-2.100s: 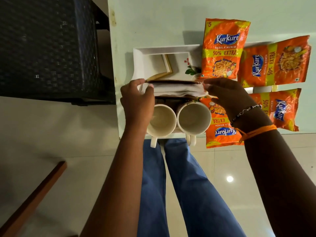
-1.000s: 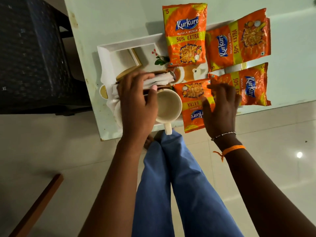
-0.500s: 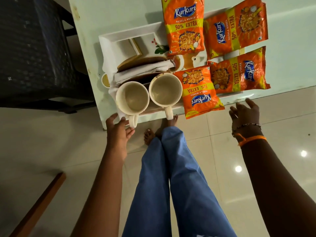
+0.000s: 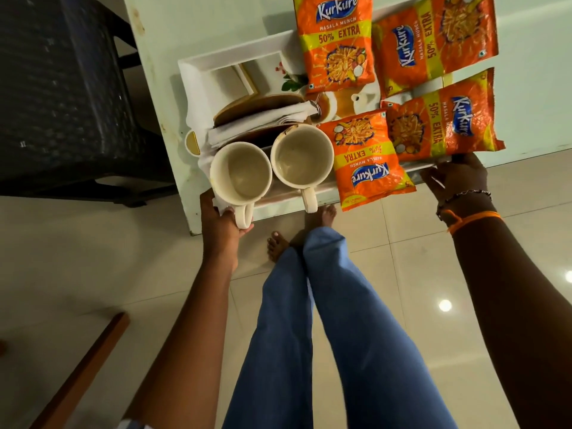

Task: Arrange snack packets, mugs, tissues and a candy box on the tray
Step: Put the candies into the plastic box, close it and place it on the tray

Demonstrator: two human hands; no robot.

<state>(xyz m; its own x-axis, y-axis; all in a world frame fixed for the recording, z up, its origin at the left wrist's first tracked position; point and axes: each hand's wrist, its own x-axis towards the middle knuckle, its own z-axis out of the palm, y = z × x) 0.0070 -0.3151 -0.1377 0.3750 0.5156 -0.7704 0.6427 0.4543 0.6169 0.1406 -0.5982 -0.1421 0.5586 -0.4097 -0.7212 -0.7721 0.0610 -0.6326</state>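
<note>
Tray (image 4: 198, 61) sits at the near edge of the table (image 4: 216, 17), and from our head view, the only one, it looks fully loaded. We see two mugs (image 4: 241, 171) side by side at its near left, rims touching, handles pointing toward us over the edge, likely so they are easy to take. Just behind them lie the folded tissues (image 4: 263, 119) with a brown flat piece that may be the candy box; we cannot tell for sure. Four packets (image 4: 337, 41) fill the right half, overlapping one another, the nearest one overhanging the tray's near rim.

Our left hand (image 4: 221, 224) is at the tray's near left corner, fingers curled under the left mug's handle and the rim there. Our right hand (image 4: 458, 178) reaches the near right corner, fingers spread against the rim under the packets. We judge that both hands flank the tray to steady, shift or lift it, since the arranging seems done.
</note>
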